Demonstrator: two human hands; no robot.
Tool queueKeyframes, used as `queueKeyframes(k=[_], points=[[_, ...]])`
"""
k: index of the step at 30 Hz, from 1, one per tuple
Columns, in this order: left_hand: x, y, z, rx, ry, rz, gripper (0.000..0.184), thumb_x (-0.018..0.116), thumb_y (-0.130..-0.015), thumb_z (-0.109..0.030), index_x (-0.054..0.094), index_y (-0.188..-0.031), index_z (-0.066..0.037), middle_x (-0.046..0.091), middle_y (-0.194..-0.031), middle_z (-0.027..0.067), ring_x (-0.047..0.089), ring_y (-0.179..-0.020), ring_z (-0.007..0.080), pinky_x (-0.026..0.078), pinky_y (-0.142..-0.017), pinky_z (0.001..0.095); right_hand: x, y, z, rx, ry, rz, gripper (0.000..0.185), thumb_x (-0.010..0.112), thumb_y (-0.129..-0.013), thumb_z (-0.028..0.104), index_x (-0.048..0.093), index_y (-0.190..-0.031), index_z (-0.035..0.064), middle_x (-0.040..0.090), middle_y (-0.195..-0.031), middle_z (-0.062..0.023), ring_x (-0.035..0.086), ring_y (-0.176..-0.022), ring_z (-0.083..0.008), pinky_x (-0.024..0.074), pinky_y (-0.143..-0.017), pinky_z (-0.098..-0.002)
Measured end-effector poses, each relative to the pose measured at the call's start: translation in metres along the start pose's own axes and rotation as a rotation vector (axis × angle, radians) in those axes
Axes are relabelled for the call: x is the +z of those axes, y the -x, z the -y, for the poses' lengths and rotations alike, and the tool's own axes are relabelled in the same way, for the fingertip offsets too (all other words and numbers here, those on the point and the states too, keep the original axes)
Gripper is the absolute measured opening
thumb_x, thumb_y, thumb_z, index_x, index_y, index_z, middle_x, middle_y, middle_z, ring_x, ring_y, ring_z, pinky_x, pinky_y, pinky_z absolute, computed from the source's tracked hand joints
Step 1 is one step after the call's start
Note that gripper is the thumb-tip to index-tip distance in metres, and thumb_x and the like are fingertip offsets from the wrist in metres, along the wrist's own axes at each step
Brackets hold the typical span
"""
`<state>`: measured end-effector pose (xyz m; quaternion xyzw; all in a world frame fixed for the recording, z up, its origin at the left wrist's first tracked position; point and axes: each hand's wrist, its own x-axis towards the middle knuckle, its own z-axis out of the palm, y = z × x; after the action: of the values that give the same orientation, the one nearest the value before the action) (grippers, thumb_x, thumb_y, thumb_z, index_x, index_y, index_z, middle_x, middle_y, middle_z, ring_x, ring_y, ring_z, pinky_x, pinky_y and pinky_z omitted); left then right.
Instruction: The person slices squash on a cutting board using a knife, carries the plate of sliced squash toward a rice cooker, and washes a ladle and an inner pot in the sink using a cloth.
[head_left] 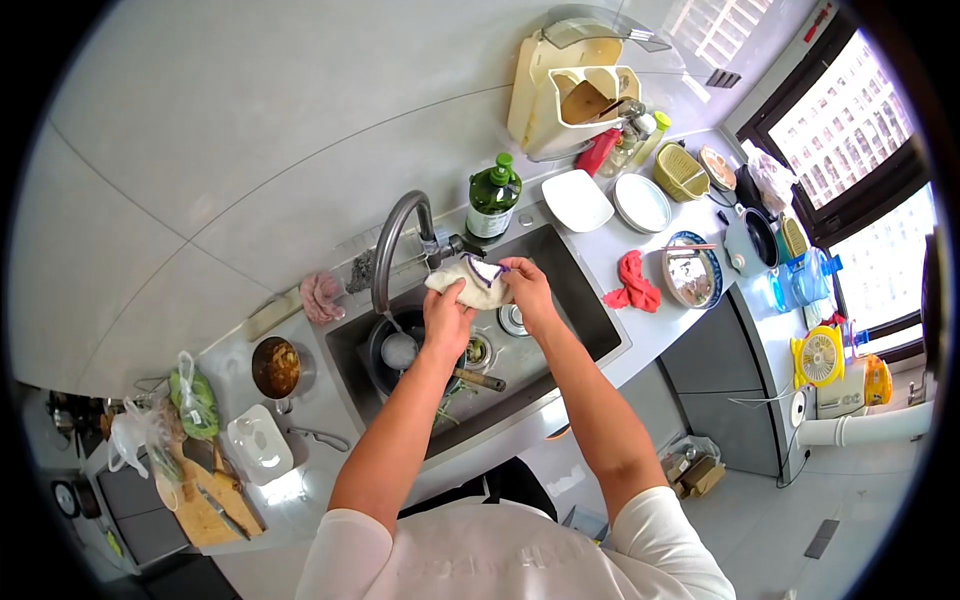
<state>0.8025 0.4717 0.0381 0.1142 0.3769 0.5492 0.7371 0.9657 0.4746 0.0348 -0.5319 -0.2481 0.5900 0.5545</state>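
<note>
A white dishcloth [472, 288] with a dark purple edge is held up over the sink [587, 310]. My left hand [447, 318] is closed on its left end, and my right hand [528, 290] pinches its right side. Below my left hand a dark pan [378, 375] sits in the sink's left part, its wooden-ended handle [482, 380] pointing right. Water runs from the curved grey faucet [386, 255] into the pan. Green scraps lie around the drain strainer [477, 352], and a round metal lid-like piece [511, 320] rests beside it.
A green pump bottle [493, 200] stands behind the sink. White plates [577, 200], a red cloth [633, 283] and a patterned bowl [692, 270] with chopsticks are to the right. To the left are a pot of food [277, 368], a white dish [260, 445] and a knife [222, 512] on a cutting board [190, 515].
</note>
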Motion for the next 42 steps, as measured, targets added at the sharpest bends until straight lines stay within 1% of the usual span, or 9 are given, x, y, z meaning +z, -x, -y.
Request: queueKeyframes(k=[6, 8, 11, 14, 15, 24, 37, 40, 42], points=[[0.029, -0.023, -0.009, 0.065, -0.137, 0.105, 0.04, 0.053, -0.11, -0.016, 0.04, -0.148, -0.021, 0.054, -0.147, 0.0079, 0.057, -0.133, 0.0289, 0.05, -0.106, 0.056, 0.003, -0.013, 0.032, -0.224, 0.443, -0.106, 0.025, 0.058, -0.096, 0.002, 0.071, -0.116, 0.0047, 0.07, -0.099, -0.0044, 0.065, -0.085, -0.0155, 0.054, -0.079, -0.0328], [0.052, -0.035, -0.017, 0.037, -0.137, 0.122, 0.037, 0.048, -0.112, -0.021, 0.041, -0.148, -0.021, 0.052, -0.148, 0.0083, 0.056, -0.134, 0.0275, 0.051, -0.104, 0.0575, 0.0, -0.037, 0.055, -0.661, 0.717, -0.157, 0.034, 0.057, -0.095, 0.0, 0.07, -0.125, 0.005, 0.071, -0.101, -0.0104, 0.066, -0.087, -0.0227, 0.0537, -0.084, -0.0359], [0.089, -0.048, -0.029, -0.049, -0.106, 0.204, 0.04, 0.039, -0.115, -0.026, 0.034, -0.154, -0.022, 0.043, -0.156, 0.0104, 0.049, -0.141, 0.0344, 0.046, -0.109, 0.0663, 0.011, -0.055, 0.123, -0.913, 0.944, -0.083, 0.046, 0.052, -0.088, -0.003, 0.071, -0.128, 0.0099, 0.069, -0.124, -0.0194, 0.064, -0.113, -0.0396, 0.0519, -0.097, -0.0461], [0.119, -0.056, -0.034, -0.115, -0.058, 0.216, 0.043, 0.036, -0.116, -0.027, 0.03, -0.157, -0.021, 0.04, -0.158, 0.0114, 0.047, -0.143, 0.0366, 0.043, -0.111, 0.0698, 0.018, -0.08, 0.155, -1.051, 1.261, -0.104, 0.048, 0.053, -0.087, -0.002, 0.07, -0.13, 0.0122, 0.068, -0.133, -0.013, 0.062, -0.122, -0.0371, 0.0498, -0.104, -0.0445], [0.128, -0.06, -0.033, -0.125, -0.051, 0.181, 0.043, 0.034, -0.116, -0.028, 0.029, -0.158, -0.02, 0.039, -0.158, 0.0114, 0.046, -0.142, 0.0367, 0.043, -0.111, 0.0695, 0.02, -0.086, 0.162, -1.009, 1.318, -0.039, 0.048, 0.055, -0.087, 0.001, 0.07, -0.13, 0.0144, 0.067, -0.14, -0.0063, 0.059, -0.129, -0.0337, 0.0481, -0.107, -0.0444], [0.141, -0.086, -0.026, -0.161, -0.055, 0.171, 0.042, 0.032, -0.116, -0.032, 0.033, -0.156, -0.022, 0.043, -0.155, 0.0096, 0.05, -0.137, 0.0337, 0.047, -0.105, 0.0627, 0.026, -0.089, 0.167, -0.845, 1.532, 0.019, 0.055, 0.053, -0.086, 0.004, 0.067, -0.138, 0.0163, 0.064, -0.146, -0.0034, 0.057, -0.136, -0.025, 0.046, -0.108, -0.0457], [0.11, -0.072, -0.022, -0.155, -0.021, 0.208, 0.041, 0.038, -0.115, -0.028, 0.035, -0.155, -0.023, 0.046, -0.153, 0.0091, 0.051, -0.136, 0.0335, 0.047, -0.106, 0.0628, 0.026, -0.074, 0.154, -0.805, 1.563, 0.022, 0.059, 0.053, -0.088, 0.001, 0.06, -0.145, 0.0156, 0.057, -0.153, -0.0076, 0.055, -0.138, -0.0316, 0.0435, -0.11, -0.0516], [0.063, -0.053, -0.014, -0.159, 0.001, 0.214, 0.041, 0.046, -0.112, -0.018, 0.039, -0.152, -0.021, 0.052, -0.148, 0.0082, 0.056, -0.132, 0.0317, 0.049, -0.104, 0.0617, 0.024, -0.064, 0.119, -0.967, 1.35, -0.125, 0.053, 0.053, -0.091, 0.0, 0.062, -0.142, 0.0132, 0.064, -0.142, -0.0157, 0.062, -0.128, -0.0336, 0.0484, -0.105, -0.0496], [0.027, -0.035, -0.006, -0.147, -0.132, 0.169, 0.043, 0.051, -0.108, -0.008, 0.042, -0.148, -0.02, 0.054, -0.145, 0.0074, 0.058, -0.13, 0.031, 0.05, -0.103, 0.0608, 0.016, -0.058, 0.072, -0.788, 0.901, -0.138, 0.04, 0.056, -0.095, 0.001, 0.068, -0.132, 0.0084, 0.071, -0.123, -0.0207, 0.07, -0.112, -0.0351, 0.0534, -0.097, -0.0442]])
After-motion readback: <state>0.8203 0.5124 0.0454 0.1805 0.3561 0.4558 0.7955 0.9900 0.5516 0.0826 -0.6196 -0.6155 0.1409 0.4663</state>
